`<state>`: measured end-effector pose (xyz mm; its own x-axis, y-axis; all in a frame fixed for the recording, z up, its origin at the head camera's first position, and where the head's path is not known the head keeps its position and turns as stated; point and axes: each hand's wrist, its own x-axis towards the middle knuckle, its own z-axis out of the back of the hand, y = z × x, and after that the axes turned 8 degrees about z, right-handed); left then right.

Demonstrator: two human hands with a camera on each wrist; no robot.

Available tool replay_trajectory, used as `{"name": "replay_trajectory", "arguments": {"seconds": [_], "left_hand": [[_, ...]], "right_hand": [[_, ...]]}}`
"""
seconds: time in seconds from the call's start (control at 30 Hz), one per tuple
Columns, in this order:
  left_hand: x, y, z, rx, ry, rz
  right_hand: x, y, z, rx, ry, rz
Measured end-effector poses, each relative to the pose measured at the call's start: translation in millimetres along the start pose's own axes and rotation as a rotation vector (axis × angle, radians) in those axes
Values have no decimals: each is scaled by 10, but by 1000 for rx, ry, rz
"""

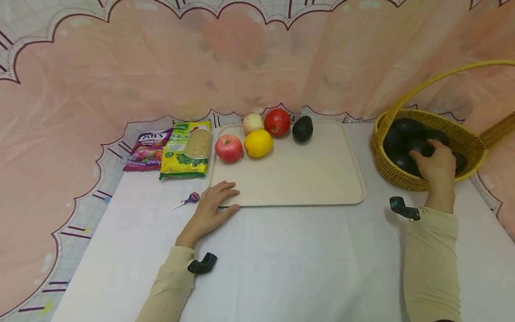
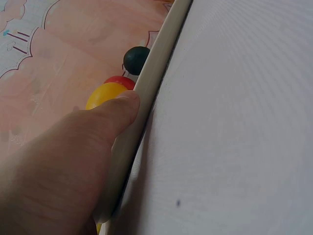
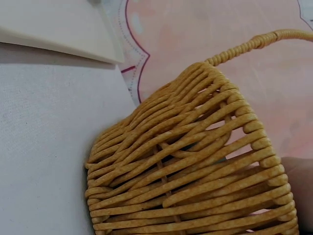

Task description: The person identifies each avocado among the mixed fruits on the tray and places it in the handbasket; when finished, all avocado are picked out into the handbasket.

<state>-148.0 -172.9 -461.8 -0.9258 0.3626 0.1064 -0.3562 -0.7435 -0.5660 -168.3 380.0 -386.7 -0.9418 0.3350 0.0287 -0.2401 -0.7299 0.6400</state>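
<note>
My left hand (image 1: 213,208) rests on the front left corner of the cream tray (image 1: 306,179), fingers spread loosely over it. In the left wrist view the thumb (image 2: 124,105) lies along the tray's rim. On the tray are a pink-red apple (image 1: 229,148), a yellow lemon (image 1: 258,143), a pale round fruit (image 1: 253,123), a red pomegranate (image 1: 277,122) and a dark avocado (image 1: 302,129). My right hand (image 1: 439,163) reaches into the wicker basket (image 1: 396,176), thumb and fingers around a dark avocado (image 1: 418,146) among several others. The basket wall hides most of that hand in the right wrist view.
Left of the tray lie a purple Fox's candy bag (image 1: 146,150) and a yellow-green Knorr packet (image 1: 187,150). A wrapped lollipop (image 1: 193,197) is close to my left hand. The basket's tall handle (image 1: 438,76) arches above its right part. Patterned cloth (image 1: 161,67) hangs behind.
</note>
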Motion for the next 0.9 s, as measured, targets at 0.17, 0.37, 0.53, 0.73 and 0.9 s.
{"name": "replay_trajectory", "arguments": {"seconds": [0.17, 0.37, 0.53, 0.73, 0.9], "left_hand": [[3, 7, -16, -3, 1, -1], [-3, 14, -19, 3, 3, 5], [-2, 9, -11, 3, 5, 3], [-9, 6, -7, 1, 8, 7], [-10, 10, -3, 3, 4, 6]], "right_hand": [[-22, -10, 20, 28, -9, 38], [-47, 30, -4, 91, -97, 9], [-48, 46, -21, 131, -167, -42], [-68, 47, -13, 192, -200, 12], [-102, 89, 0, 286, -195, 118]]}}
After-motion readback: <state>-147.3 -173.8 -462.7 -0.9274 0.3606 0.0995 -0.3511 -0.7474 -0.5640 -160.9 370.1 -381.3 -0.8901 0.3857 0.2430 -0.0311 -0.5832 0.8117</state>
